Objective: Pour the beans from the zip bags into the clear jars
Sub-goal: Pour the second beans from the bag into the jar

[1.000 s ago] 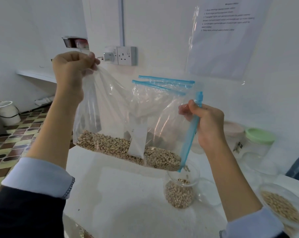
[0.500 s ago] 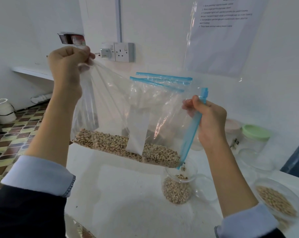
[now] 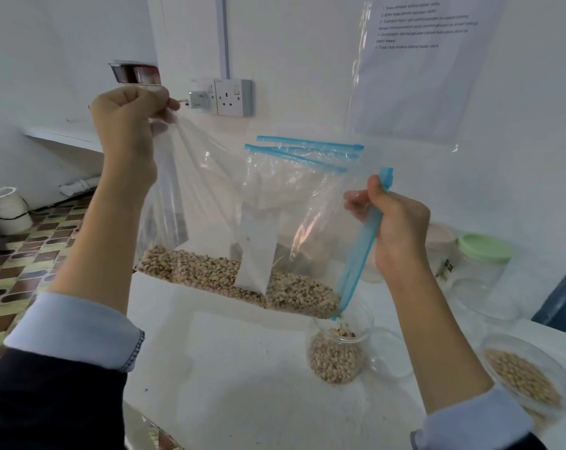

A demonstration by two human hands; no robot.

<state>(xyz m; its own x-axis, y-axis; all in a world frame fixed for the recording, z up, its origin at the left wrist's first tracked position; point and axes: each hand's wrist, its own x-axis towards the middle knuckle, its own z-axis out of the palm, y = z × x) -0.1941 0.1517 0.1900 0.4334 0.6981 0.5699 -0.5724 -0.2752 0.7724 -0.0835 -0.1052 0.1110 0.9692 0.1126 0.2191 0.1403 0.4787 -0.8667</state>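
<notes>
The white tabletop [image 3: 242, 368] carries an open clear jar [image 3: 338, 352], near centre-right, partly filled with black-eyed beans. A second bean-filled clear container [image 3: 528, 378] sits at the near right edge.

Directly above the jar hangs the zip bag [image 3: 236, 222], held clear of the tabletop. Its remaining beans [image 3: 236, 280] lie in a band along the low edge, sloping down to the right toward the lowest corner, which sits just over the jar mouth. A few beans are visible falling at the mouth.

Handling judgement: the film is thin, limp and probably slippery, and it will not hold a shape unaided. The bean load looks modest but shifts freely, so the bag sags wherever it is unsupported. Grip at the edges: the blue zip strip [image 3: 359, 248] is the stiffest part and serves as the pour lip; the opposite corner serves as the lift point that sets the slope.

The right hand [image 3: 398, 228] is at mid height, fingers curled round the zip strip with the thumb up. The left hand [image 3: 126, 115] is raised higher and further left, forearm near vertical, fist gripping the gathered far corner of the bag.

More zip bags [image 3: 307, 151] stand behind. A green-lidded jar [image 3: 483, 254] stands at the far right, by the wall.
</notes>
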